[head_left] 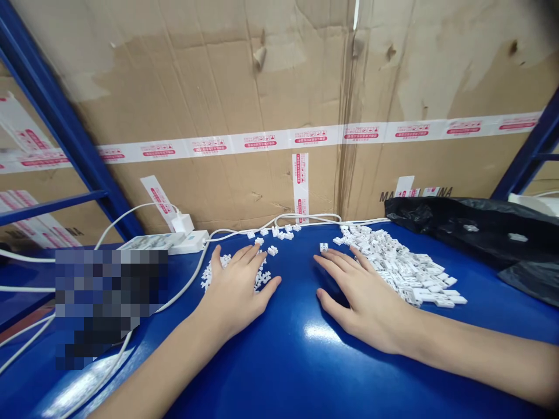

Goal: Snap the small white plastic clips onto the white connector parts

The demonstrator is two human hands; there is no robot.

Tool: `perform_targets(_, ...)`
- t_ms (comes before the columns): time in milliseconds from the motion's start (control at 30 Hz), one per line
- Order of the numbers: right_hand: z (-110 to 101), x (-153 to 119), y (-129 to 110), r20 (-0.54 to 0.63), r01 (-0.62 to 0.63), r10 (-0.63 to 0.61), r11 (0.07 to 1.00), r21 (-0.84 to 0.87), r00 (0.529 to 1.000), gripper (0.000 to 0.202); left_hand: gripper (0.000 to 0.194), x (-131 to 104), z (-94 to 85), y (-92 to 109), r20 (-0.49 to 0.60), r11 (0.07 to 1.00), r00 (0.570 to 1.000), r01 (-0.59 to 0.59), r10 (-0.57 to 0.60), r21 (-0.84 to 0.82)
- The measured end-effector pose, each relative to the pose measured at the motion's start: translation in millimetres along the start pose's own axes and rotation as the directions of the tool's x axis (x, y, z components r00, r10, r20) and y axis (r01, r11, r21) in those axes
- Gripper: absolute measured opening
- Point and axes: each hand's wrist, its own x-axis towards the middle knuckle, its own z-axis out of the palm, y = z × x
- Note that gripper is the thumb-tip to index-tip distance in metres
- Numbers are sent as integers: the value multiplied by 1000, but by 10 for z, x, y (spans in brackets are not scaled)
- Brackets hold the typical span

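Observation:
My left hand (238,285) lies palm down with its fingers spread over a small pile of white plastic pieces (263,278), partly hiding it. Palm down too, my right hand (356,291) has its thumb and fingers apart, beside a larger heap of white pieces (402,265). One white piece (324,247) stands just beyond the right fingertips. A few loose white pieces (286,233) lie farther back, near a white cable. Neither hand visibly grips anything; what is under the palms is hidden.
A white power strip (152,241) with a plug and cables lies at the left, near a pixelated area. Black plastic sheeting (471,233) covers the back right of the blue table (279,372). Cardboard (227,93) stands behind, between blue metal posts.

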Motion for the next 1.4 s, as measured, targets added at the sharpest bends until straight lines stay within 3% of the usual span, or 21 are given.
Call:
perform_targets(200,-41,-3,-1,-82,56,-53,998,31,995,51,29,24,-70,2,-48,994,997,-71,68,-79)
perform_targets(333,-6,10,20,-26,69,-67,996,56,997,55,24,27,-88,16,-103,988,990,-110,99,-106)
perform_targets(467,-35,30,13,58,76,-84,989,126,995,55,25,19,-77,16,-24,984,992,-127,125,-126)
perform_targets(567,-90,29,-8,-2,143,-146,971,191,989,42,24,26,-108,7,31,978,987,-149,155,-147)
perform_targets(767,-82,-2,14,-79,293,-283,920,258,956,32,24,39,-171,-26,7,963,983,-180,185,-201)
perform_targets(900,-72,-7,28,-102,248,-229,937,245,968,23,24,38,-143,-45,-42,950,975,-223,219,-220)
perform_targets(1100,-112,-1,-3,-41,220,-218,927,302,975,15,24,47,-128,-13,-108,922,954,-297,278,-250)
perform_targets(1233,-104,-17,17,-53,264,-267,866,424,962,14,17,21,-142,93,-144,879,945,-325,293,-350)
perform_targets(1400,-92,-23,43,-69,332,-346,795,508,936,20,12,-38,-146,268,-48,781,965,-236,256,-578)
